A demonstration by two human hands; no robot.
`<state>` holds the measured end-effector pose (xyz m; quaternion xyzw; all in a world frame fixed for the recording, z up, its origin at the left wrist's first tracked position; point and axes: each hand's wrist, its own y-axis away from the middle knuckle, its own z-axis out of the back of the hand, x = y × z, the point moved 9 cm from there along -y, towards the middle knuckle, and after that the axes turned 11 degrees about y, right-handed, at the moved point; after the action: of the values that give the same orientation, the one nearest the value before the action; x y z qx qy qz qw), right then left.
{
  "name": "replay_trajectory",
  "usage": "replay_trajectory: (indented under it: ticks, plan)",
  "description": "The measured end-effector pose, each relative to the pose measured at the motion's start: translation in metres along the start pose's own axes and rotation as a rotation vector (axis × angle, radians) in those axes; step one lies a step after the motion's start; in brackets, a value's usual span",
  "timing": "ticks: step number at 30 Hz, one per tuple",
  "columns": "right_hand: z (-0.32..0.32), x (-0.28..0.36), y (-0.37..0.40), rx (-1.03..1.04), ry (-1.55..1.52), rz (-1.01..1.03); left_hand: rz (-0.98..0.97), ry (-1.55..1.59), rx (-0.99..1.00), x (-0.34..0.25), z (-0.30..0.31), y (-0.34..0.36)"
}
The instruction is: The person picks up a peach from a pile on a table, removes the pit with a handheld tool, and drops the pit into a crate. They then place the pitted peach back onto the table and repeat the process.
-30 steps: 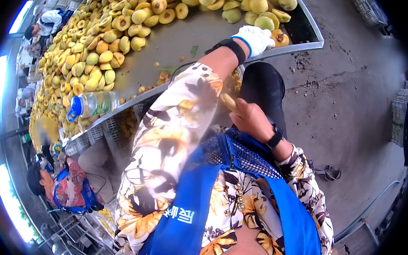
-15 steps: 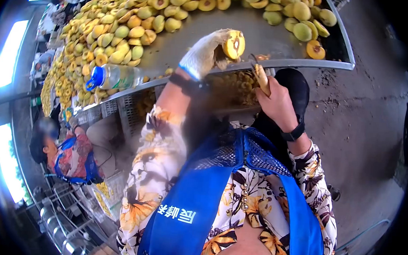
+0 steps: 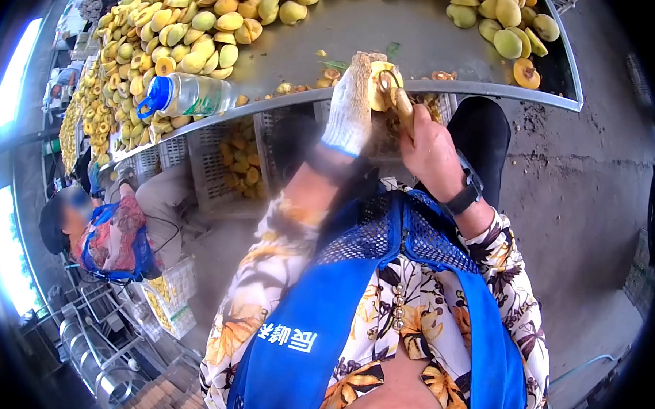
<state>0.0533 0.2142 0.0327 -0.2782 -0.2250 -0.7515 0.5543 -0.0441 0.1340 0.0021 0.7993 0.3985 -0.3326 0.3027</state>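
My left hand (image 3: 351, 107), in a white knitted glove, is closed around a yellow peach half (image 3: 378, 90) with its cut face turned toward my right hand. My bare right hand (image 3: 433, 156) grips the wooden handle of a pitting knife (image 3: 402, 109). The tool's curved metal end touches the cut face around the stone, though blade and stone are partly hard to make out. Both hands are just over the near edge of the metal table (image 3: 334, 48).
Peach halves (image 3: 195, 45) are heaped along the table's left and far sides, more at right (image 3: 508, 40). A blue-capped plastic bottle (image 3: 193, 96) lies near the edge. Crates (image 3: 238, 157) stand below. Another person (image 3: 118, 235) sits at left.
My right hand has brought the pitting knife up against the peach half. My left hand has turned the fruit and moved slightly down, closer to the table edge.
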Motion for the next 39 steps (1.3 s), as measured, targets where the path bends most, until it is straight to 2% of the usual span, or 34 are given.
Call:
replay_trajectory:
  ticks: [1, 4, 7, 10, 14, 15, 18, 19, 22, 24, 27, 29, 33, 36, 38, 39]
  plan:
    - [-0.002, 0.001, 0.002, 0.015, 0.009, -0.007, -0.02, 0.0, 0.011, 0.001, 0.001, -0.002]
    - [-0.006, 0.004, 0.003, 0.065, 0.046, 0.025, 0.111, 0.198, 0.02, 0.006, -0.003, -0.004]
    - [-0.014, 0.002, 0.006, 0.112, 0.007, 0.024, 0.079, -0.2, 0.214, -0.01, -0.011, -0.004]
    - [-0.028, 0.0, 0.008, 0.145, -0.033, 0.033, 0.39, -0.169, 0.28, 0.001, -0.002, -0.011]
    - [-0.022, 0.011, -0.001, 0.173, -0.085, 0.069, 0.391, -0.305, 0.139, -0.008, 0.001, -0.009]
    - [-0.021, 0.01, -0.001, 0.114, -0.065, 0.125, 0.476, -0.136, 0.026, -0.008, 0.001, 0.0]
    - [-0.053, -0.018, -0.001, 0.073, -0.441, 0.01, 0.275, 0.217, -0.1, -0.007, -0.002, 0.011]
    - [-0.057, -0.016, 0.0, 0.141, -0.487, -0.045, 0.071, 0.06, -0.117, -0.015, 0.012, -0.001]
    - [-0.067, -0.002, 0.005, 0.309, -0.609, -0.211, 0.035, -0.046, -0.177, -0.001, 0.023, 0.003]
    - [-0.074, -0.004, 0.013, 0.358, -0.674, -0.333, 0.072, -0.005, -0.216, 0.01, 0.027, 0.004]
    - [-0.079, -0.002, 0.013, 0.353, -0.777, -0.285, 0.029, -0.05, -0.238, 0.008, 0.022, 0.005]
    - [-0.074, -0.003, 0.012, 0.293, -0.701, -0.265, 0.003, -0.114, -0.238, 0.007, 0.02, 0.004]
    - [-0.079, -0.007, 0.016, 0.283, -0.68, -0.239, 0.385, 0.127, -0.043, 0.033, 0.02, 0.0]
    - [-0.078, 0.003, 0.023, 0.456, -0.891, -0.36, 0.264, 0.18, -0.065, 0.022, 0.015, -0.002]
    - [-0.081, 0.008, 0.027, 0.594, -1.061, -0.447, -0.026, -0.18, -0.008, -0.003, 0.012, -0.003]
    - [-0.081, 0.008, 0.031, 0.655, -1.143, -0.494, -0.077, -0.188, -0.052, -0.007, 0.012, -0.001]
